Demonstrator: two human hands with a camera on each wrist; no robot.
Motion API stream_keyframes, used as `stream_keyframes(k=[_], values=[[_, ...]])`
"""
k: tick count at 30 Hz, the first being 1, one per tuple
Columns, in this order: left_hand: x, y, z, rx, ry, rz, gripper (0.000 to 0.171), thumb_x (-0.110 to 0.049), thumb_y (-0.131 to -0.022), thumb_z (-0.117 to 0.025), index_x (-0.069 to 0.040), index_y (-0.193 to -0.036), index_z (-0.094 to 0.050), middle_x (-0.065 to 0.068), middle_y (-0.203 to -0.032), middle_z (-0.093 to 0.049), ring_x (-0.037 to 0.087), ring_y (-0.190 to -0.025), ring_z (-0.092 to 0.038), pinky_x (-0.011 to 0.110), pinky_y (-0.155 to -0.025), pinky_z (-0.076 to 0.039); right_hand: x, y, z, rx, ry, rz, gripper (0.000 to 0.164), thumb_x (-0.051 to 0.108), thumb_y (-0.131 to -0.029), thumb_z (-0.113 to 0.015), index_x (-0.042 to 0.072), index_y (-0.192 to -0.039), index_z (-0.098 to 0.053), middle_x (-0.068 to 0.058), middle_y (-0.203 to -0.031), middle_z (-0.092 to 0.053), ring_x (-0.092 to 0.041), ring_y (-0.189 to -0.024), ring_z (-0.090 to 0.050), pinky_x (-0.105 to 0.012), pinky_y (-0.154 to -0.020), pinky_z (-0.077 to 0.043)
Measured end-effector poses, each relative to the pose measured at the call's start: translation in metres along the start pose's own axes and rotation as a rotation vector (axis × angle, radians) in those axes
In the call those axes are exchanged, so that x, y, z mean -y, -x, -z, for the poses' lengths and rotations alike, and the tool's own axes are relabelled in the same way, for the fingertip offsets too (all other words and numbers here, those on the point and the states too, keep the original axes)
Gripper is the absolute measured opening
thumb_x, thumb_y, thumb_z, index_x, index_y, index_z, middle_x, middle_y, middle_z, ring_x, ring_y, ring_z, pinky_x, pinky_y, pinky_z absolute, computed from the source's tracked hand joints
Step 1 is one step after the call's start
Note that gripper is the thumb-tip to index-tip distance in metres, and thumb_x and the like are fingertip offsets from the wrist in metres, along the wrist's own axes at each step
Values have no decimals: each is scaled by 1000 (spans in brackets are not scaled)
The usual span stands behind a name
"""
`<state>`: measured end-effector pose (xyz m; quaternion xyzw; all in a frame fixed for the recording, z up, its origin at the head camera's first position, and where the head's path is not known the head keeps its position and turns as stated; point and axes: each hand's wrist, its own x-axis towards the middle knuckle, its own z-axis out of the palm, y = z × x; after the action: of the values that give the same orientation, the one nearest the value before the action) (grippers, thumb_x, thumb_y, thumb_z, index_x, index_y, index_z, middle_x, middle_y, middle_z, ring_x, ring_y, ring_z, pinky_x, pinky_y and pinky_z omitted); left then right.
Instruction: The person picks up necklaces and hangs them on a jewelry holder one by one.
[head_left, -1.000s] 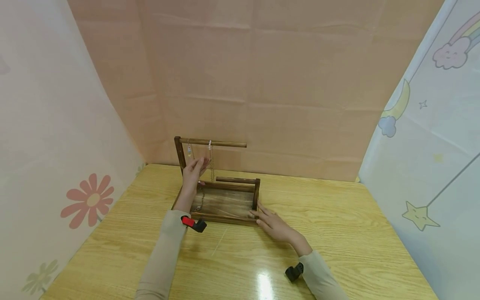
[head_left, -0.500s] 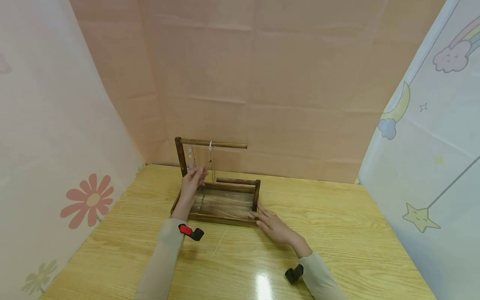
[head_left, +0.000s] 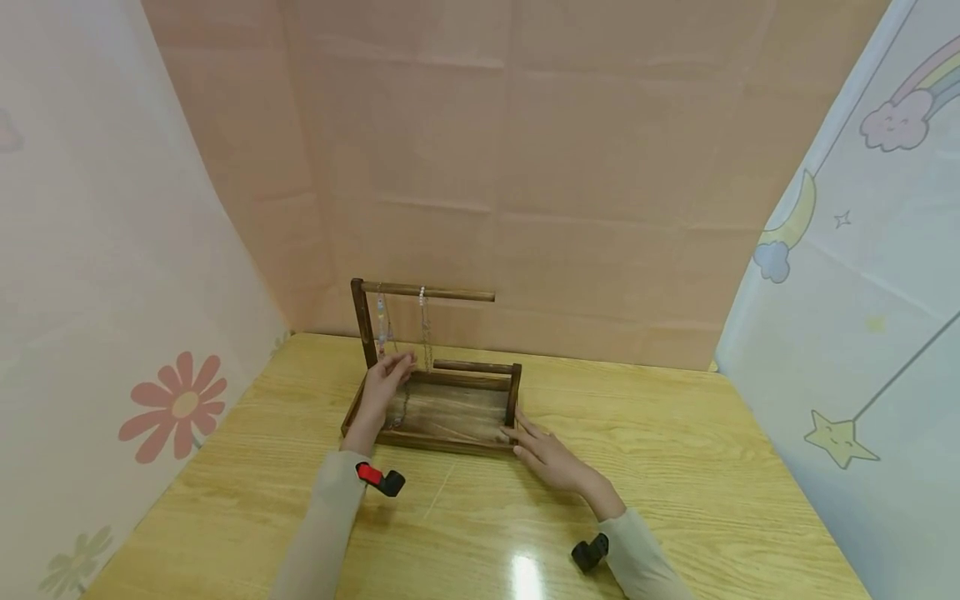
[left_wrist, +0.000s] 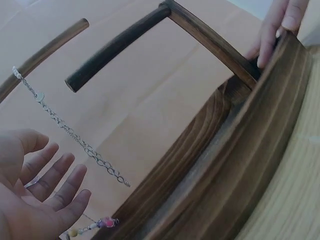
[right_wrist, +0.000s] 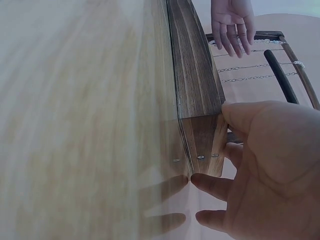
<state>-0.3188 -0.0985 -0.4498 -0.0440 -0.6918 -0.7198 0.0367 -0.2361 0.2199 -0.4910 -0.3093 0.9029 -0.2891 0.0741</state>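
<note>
Fingers of the left hand (head_left: 384, 383) curve loosely, released, near a beaded strand (head_left: 381, 310) and a chain (left_wrist: 89, 150), both hanging from the bar (head_left: 461, 294) of a wooden stand (head_left: 450, 446) on the tabletop (head_left: 645, 433). The right hand (head_left: 551, 462), fingers extended, touches the stand's right end; another chain (head_left: 406, 406) shows in its tray (head_left: 453, 408).

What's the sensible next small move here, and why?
Probably lower the left hand to pinch the chain in the tray: that hand looks empty, beaded chains already hang from the upper bar, and the right hand touches the tray, perhaps steadying it.
</note>
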Motion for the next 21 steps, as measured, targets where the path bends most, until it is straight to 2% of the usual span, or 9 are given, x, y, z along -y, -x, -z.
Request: stream_keyframes(k=[4, 9, 12, 18, 21], values=[[11, -1, 2, 6, -45, -23, 45, -27, -95, -53, 3, -128, -51, 24, -128, -52, 36, -114, -54, 49, -102, -38, -1, 1, 0, -7, -1, 3, 46, 30, -103, -32, 14, -146, -30, -12, -156, -2, -39, -137, -21, -73, -101, -9], [18, 1, 6, 15, -106, -46, 43, -26, -95, -53, 3, -127, -51, 22, -127, -54, 38, -112, -54, 48, -100, -40, 1, 0, 0, -6, -5, 7, 46, 30, -103, -32, 14, -146, -31, -12, -156, -2, -38, -137, -21, -73, -101, -9], [15, 6, 6, 24, -126, -40, 42, -23, -95, -53, 4, -127, -51, 23, -128, -53, 39, -112, -53, 47, -99, -41, 2, 0, 0, -2, 0, 3, 46, 30, -103, -31, 14, -146, -30, -11, -156, -2, -38, -138, -21, -72, -102, -9], [-3, 18, 2, 23, -160, -36, 32, -12, -95, -54, 5, -121, -55, 28, -124, -53, 39, -107, -53, 51, -95, -43, 3, 1, 0, -13, 15, 1, 45, 28, -103, -32, 11, -145, -31, -15, -155, -4, -41, -136, -23, -73, -100, -11], [1, 16, 4, 16, -230, -51, 32, -13, -94, -55, 4, -121, -56, 25, -122, -55, 34, -103, -54, 43, -87, -46, 5, 1, 1, -21, 13, 4, 45, 26, -103, -33, 10, -144, -33, -17, -155, -6, -43, -135, -25, -75, -98, -11]])
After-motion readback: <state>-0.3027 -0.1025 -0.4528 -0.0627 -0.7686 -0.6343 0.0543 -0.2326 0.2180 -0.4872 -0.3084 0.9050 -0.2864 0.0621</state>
